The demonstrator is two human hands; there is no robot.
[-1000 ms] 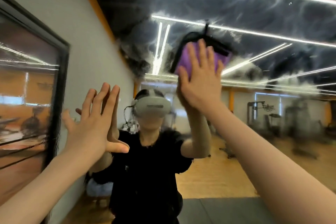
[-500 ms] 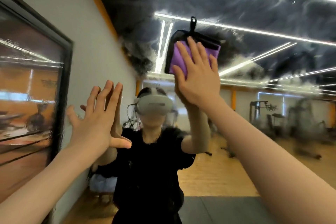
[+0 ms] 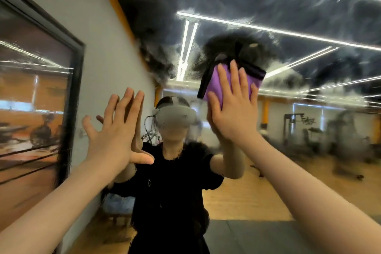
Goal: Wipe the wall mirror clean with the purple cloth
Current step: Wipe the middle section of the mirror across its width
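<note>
Pinned against the wall mirror [image 3: 288,140] only by the flat, straight-fingered right hand [image 3: 233,113], the purple cloth [image 3: 216,84] above its palm could be dropped if pressure eased, while smears might be left by the open, empty left hand [image 3: 115,130] resting on the glass.

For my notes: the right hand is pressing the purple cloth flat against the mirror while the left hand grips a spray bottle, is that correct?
Not quite: the head view shows the left hand holds nothing, fingers straight against the mirror. The right hand does press the purple cloth flat.

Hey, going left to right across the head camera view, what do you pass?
Dark framed picture → left hand flat on the mirror → reflected grey headset → right hand pressing the purple cloth → reflected gym machines.
</note>
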